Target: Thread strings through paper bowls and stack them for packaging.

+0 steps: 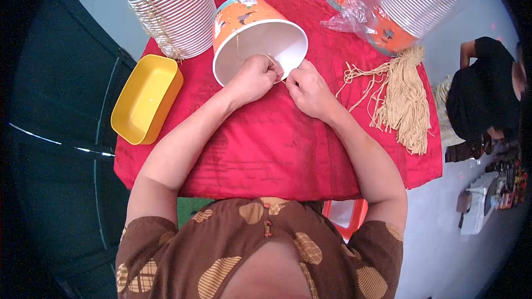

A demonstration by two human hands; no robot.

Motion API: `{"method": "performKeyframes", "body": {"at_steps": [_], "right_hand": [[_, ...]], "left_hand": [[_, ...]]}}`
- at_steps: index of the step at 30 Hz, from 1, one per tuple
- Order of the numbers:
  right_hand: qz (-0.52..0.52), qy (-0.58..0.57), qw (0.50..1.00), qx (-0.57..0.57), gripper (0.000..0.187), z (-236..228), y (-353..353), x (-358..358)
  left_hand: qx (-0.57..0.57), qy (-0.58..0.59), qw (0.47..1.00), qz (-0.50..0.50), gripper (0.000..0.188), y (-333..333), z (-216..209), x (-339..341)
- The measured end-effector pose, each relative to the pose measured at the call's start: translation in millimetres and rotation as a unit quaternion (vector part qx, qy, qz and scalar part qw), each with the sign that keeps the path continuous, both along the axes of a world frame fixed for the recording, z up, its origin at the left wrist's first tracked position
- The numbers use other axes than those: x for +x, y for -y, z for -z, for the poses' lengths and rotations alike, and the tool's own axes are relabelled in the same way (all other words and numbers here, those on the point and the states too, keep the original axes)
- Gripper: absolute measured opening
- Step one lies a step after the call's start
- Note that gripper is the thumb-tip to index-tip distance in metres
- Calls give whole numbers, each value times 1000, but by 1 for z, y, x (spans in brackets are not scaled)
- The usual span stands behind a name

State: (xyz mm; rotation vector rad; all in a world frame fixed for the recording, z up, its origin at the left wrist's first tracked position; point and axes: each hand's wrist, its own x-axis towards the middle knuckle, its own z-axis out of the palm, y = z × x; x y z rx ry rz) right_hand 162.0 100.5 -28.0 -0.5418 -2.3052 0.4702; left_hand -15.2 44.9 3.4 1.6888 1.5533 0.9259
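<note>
An orange paper bucket (244, 22) with printed figures and a white inside lies tilted on the red-covered table, its mouth toward me. Thin tan cord (238, 41) hangs at the rim's upper left and shows again between my fingers. At the lower part of the mouth, my left hand (252, 80) is closed in a pinch on the cord. Just beside it, my right hand (310, 91) pinches at the cord by the rim's right side; its fingertips are partly hidden. To the right lies a bundle of tan cords (410, 99), several strands spread loose.
A tall stack of white-rimmed buckets (172, 11) with cords stands at the back left, above a yellow plastic tub (133, 130). More stacked buckets (388, 30) in clear plastic stand at the back right. Beyond the table, a person in black (479, 88) is at the right.
</note>
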Motion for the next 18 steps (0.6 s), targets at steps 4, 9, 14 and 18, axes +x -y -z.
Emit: {"method": "performKeyframes", "body": {"at_steps": [4,9,14,18], "right_hand": [[-5,-13,998,-63,5,0,2,0],[32,-77,982,-171,5,-3,7,-2],[0,-55,998,-32,10,-3,6,2],[94,69,992,45,16,-30,19,5]], "left_hand": [[-6,-21,1000,17,15,-1,2,-2],[39,-27,999,16,13,4,3,1],[46,-35,998,18,12,3,1,4],[34,3,999,-4,16,4,3,1]]}}
